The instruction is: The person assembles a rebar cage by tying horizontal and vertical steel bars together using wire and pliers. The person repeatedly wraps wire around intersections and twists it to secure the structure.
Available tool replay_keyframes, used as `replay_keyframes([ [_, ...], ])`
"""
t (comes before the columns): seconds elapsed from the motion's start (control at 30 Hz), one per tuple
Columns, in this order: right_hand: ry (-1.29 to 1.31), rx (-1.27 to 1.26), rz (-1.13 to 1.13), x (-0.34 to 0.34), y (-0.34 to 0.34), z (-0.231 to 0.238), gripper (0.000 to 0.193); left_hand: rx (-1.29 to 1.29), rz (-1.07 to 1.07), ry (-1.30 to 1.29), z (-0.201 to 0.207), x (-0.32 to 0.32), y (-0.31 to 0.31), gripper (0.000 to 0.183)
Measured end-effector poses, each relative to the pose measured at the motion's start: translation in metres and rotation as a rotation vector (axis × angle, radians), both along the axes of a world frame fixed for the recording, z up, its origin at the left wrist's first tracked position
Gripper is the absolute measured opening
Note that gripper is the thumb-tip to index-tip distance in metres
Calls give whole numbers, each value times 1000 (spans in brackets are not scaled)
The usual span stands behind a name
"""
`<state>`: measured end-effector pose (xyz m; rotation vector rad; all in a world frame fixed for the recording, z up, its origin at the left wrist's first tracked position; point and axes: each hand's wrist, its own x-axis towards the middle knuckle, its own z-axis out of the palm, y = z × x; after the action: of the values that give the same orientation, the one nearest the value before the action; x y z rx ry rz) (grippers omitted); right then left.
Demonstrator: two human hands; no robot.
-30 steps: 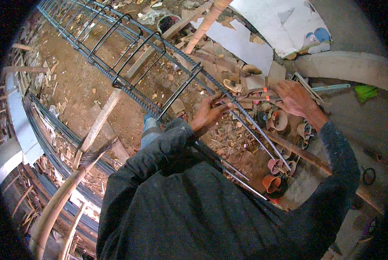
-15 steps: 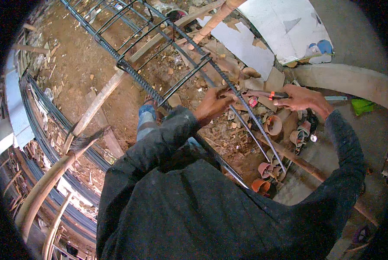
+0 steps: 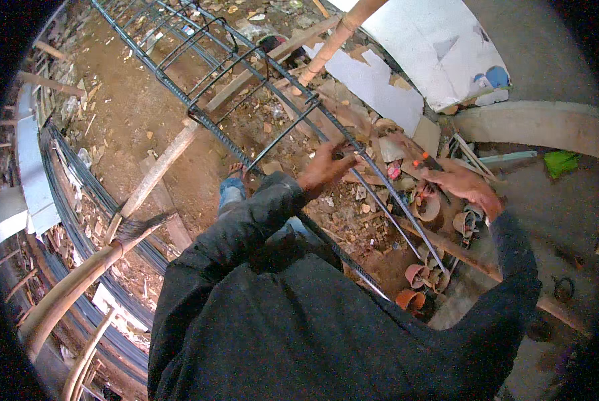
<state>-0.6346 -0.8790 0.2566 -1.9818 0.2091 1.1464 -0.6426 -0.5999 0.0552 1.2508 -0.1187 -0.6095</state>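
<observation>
My right hand (image 3: 458, 182) is wrapped round a pair of pincers (image 3: 420, 152) with dark handles and orange bands; their jaws point up and left, apart from the steel. My left hand (image 3: 327, 167) is at the right side of a rebar cage (image 3: 222, 137), beside a ribbed long bar (image 3: 394, 195). Its thumb and fingers are pinched together by the bar, but whatever they hold is too small to make out. A square stirrup (image 3: 283, 136) crosses the cage just left of that hand.
Wooden poles (image 3: 156, 167) and a bamboo pole (image 3: 343, 37) prop the cage. Bundled steel rods (image 3: 85, 194) lie at left. Broken clay pots (image 3: 412, 301), rubble and white sheets (image 3: 440, 50) lie at right. A bare foot (image 3: 238, 168) stands under the cage.
My right hand has drawn the pincers away from the bar, down and to the right, and their handles have turned. My left hand stays by the bar. The view has shifted slightly.
</observation>
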Motion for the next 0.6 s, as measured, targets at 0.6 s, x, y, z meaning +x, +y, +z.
replay_keyframes([
  [0.6,-696,435,-718,-115,65,-45,29,71,330,-249,66,-70,111,33],
])
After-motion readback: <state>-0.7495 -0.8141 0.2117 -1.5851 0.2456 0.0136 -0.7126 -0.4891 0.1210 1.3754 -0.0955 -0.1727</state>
